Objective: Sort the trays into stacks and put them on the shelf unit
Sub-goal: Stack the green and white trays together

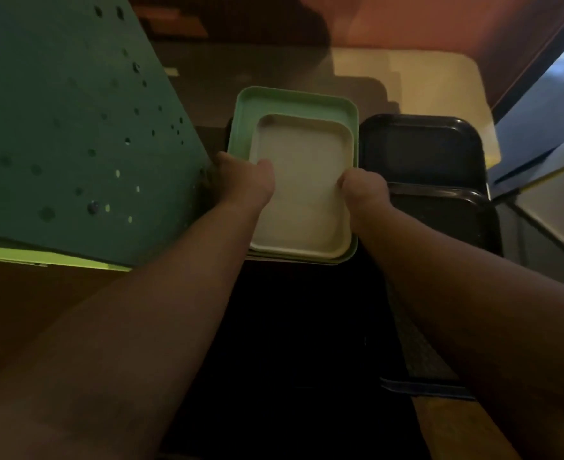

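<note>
A: Hands first. Left hand [245, 180] clamps the left edge of the tray stack, thumb on the white tray [302, 190], fingers curled under out of sight. Right hand [365, 187] does the same on the right edge, thumb over the rim.

B: So both closed on the stack?

A: Yes, gripping from both sides. White tray sits on top, nested in a larger green tray [274, 104] that sticks out past it at the far end and left. There looks to be at least one more tray edge under those at the near end, but it's dim, can't count.

B: Where is the stack?

A: Centre frame, just beside two black trays [419, 144] on the right, one far, one nearer, overlapping. Whether the stack is resting on something or lifted, can't tell.

B: Surroundings?

A: Green perforated panel [75, 127] on the left, close to the left hand. Pale tabletop [439, 81] beyond the trays. Dark area below the forearms.
</note>
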### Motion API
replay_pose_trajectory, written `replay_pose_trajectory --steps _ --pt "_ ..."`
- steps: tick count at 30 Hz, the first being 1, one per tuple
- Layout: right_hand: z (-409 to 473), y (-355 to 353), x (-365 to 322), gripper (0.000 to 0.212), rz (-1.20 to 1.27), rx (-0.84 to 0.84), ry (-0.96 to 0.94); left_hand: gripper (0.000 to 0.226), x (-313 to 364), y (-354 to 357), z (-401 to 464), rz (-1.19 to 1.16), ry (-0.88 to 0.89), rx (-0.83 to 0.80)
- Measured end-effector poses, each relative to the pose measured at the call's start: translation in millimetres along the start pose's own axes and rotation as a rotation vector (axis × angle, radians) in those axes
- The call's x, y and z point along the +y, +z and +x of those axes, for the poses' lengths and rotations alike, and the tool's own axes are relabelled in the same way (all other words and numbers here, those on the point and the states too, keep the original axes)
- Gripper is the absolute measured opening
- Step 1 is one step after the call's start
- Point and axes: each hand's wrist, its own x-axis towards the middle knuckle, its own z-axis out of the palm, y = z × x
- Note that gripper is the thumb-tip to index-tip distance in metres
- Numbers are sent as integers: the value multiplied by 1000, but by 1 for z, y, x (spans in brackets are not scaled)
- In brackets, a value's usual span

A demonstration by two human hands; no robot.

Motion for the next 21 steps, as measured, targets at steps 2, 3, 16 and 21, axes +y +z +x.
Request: replay_pose_trajectory --steps 2,3,16,21 --pt "0 8 -5 30 12 -2 0 75 -6 5 9 59 -28 -16" --pt "-1 11 -5 38 -5 -18 -5 80 -11 9 11 97 -35 -19" --pt "-4 6 -11 40 113 -201 111 102 -8 6 15 180 -107 -80" --pt "-19 -6 -15 52 226 -306 133 96 -12 1 12 36 -115 -108"
